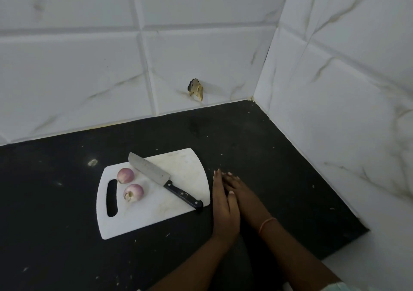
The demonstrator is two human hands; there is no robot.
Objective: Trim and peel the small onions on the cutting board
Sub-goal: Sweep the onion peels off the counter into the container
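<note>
- Two small round purple-skinned onions, the far onion (125, 175) and the near onion (133, 192), sit close together on the white plastic cutting board (178, 167), beside its slot handle and well to the left of both hands.
- Each onion's papery skin looks intact to me, and the near one shows its pale root end, so I judge nothing has been trimmed or peeled yet.
- A steel-bladed kitchen knife with a black riveted handle (164, 180) lies slantwise across the board, blade tip toward the far onion, handle end at the board edge nearest the hands; likely laid so for an easy reach.
- The left hand (224, 208) lies flat on the black stone desk (257, 138) just right of the board, fingers straight, its grip released and holding nothing.
- The right hand (243, 198), an orange band at its wrist, lies partly under the left, fingers straight too, grip released.
- Both hands seem simply parked, touching each other, waiting to begin.
- Next, I'd guess, the right takes the knife while the left steadies an onion; round bulbs may roll.
- Some brownish debris (196, 91) clings to the white marbled wall tiles beyond.
</note>
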